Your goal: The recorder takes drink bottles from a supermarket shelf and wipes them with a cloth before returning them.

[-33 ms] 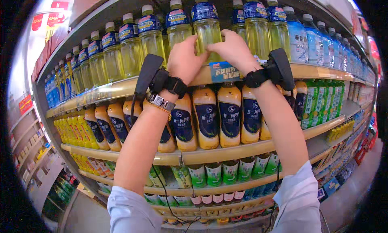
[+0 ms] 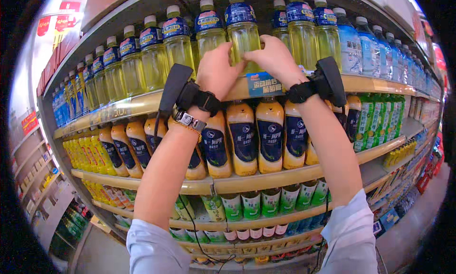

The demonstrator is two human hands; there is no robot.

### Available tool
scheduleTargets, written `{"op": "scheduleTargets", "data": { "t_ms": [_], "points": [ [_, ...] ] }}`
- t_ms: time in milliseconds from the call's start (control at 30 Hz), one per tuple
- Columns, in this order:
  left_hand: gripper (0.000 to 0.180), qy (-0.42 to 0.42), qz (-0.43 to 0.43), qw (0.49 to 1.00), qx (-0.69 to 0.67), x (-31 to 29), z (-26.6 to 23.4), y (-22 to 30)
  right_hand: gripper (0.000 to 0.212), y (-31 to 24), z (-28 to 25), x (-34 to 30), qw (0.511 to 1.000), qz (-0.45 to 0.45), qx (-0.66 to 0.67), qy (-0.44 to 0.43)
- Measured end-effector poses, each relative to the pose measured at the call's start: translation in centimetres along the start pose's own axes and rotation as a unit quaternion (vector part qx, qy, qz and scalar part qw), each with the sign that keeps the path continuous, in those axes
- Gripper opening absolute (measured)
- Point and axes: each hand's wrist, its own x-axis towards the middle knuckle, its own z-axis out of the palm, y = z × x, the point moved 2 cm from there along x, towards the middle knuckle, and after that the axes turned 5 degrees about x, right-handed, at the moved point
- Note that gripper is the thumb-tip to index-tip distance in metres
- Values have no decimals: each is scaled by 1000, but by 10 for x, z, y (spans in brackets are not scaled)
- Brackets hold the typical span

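A clear plastic bottle of yellow drink with a blue label and white cap [image 2: 242, 34] stands at the front of the upper shelf. My left hand [image 2: 217, 69] is on the left of its lower part and my right hand [image 2: 275, 57] on the right. Both hands grip this bottle, thumbs coming close together across its front; the other fingertips are partly hidden beside and behind it. A like bottle [image 2: 210, 27] stands just left of it, behind my left fingers. On the right, past a gap, more such bottles [image 2: 302, 31] stand beside my right hand.
The upper shelf's front edge [image 2: 137, 103] runs below my hands, with a blue tag [image 2: 266, 85] on it. Blue-labelled clear bottles [image 2: 349, 43] line the right. Beneath are tan bottles with dark labels [image 2: 242, 141] and green-labelled bottles [image 2: 270, 200]. A black cable [image 2: 191, 221] hangs in front.
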Motion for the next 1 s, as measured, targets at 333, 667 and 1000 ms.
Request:
{"op": "scheduleTargets", "data": {
  "t_ms": [333,667,1000],
  "points": [
    [41,16,-10,999,40,4,4,-7,39,17,2,11,999,4,-38,-8],
    [27,-31,-36,992,121,1,3,-5,34,6,3,8,988,19,-144,-56],
    [28,-74,-20,988,137,6,5,-10,25,-1,7,5,978,-9,-208,-24]
  ]
}}
